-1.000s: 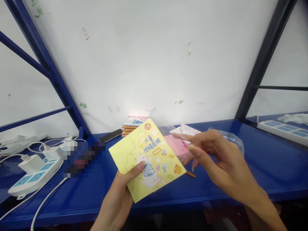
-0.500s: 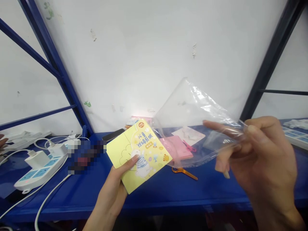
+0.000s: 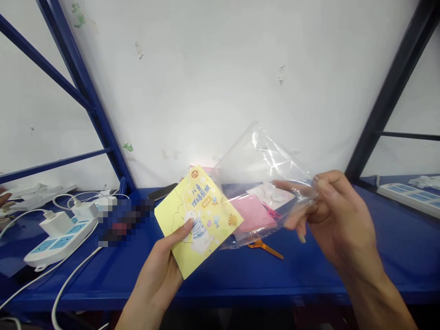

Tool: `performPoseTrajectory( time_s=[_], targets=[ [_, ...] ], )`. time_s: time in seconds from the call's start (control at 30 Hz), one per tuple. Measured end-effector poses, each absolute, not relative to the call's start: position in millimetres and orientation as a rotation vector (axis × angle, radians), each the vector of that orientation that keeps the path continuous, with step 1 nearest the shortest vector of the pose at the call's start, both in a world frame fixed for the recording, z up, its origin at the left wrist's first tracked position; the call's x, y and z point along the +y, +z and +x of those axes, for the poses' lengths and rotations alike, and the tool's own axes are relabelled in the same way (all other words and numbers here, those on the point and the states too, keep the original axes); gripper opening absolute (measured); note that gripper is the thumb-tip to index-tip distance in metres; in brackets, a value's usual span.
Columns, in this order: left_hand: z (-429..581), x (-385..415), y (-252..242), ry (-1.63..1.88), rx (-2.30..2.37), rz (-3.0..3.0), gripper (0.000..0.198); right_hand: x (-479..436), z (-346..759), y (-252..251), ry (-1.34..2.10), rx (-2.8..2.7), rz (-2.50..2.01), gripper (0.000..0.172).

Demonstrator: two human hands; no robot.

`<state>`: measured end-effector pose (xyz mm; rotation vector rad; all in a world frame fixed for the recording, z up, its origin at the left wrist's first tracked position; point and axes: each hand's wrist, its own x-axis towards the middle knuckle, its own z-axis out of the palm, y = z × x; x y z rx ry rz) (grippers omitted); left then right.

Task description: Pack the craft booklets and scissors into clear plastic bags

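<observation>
My left hand (image 3: 165, 259) grips a yellow paper-cutting book (image 3: 202, 215) by its lower left edge, thumb on the cover with the bear picture. My right hand (image 3: 338, 215) pinches a corner of a clear plastic bag (image 3: 261, 160) between thumb and fingers, the index finger lying behind or inside the film. The bag spreads toward the book, and its left edge meets or overlaps the book's right corner; I cannot tell whether the book is inside. Behind the bag lie a pink booklet (image 3: 252, 213), pink scissors (image 3: 271, 211) and a pale sheet (image 3: 275, 195). Orange scissors (image 3: 265, 248) rest below it.
The blue table (image 3: 223, 286) runs along a white wall. On its left are a white power strip (image 3: 62, 240) with plugs and cables, and a dark phone (image 3: 161, 192). Another power strip (image 3: 412, 197) lies at right. Blue frame posts (image 3: 85, 96) stand beside. Part of another person's hand (image 3: 4, 198) shows far left.
My right hand has moved left with the plastic bag, bringing it nearer the book. The bag's film hangs lower, and my left hand still holds the book almost in place.
</observation>
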<state>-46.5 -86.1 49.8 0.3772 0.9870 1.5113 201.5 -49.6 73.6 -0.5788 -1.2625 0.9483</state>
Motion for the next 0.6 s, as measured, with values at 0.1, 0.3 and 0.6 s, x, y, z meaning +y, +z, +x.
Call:
performPoseTrajectory(
  time_s=[0.1,0.3,0.6],
  targets=[
    [-45.5,-88.2,53.3,1.494,0.99,0.383,0.069,-45.3,203.8,69.2,0.919,-1.307,-0.578,0.015],
    [-41.6,-92.2,62.3,1.49,1.04,0.418,0.064,-43.4,207.2,64.1,0.991,-1.418,-0.599,0.016],
    [-46.8,-90.5,55.6,1.584,1.095,0.641,0.084,-37.5,220.6,68.1,1.014,-1.574,-0.926,0.043]
  ],
)
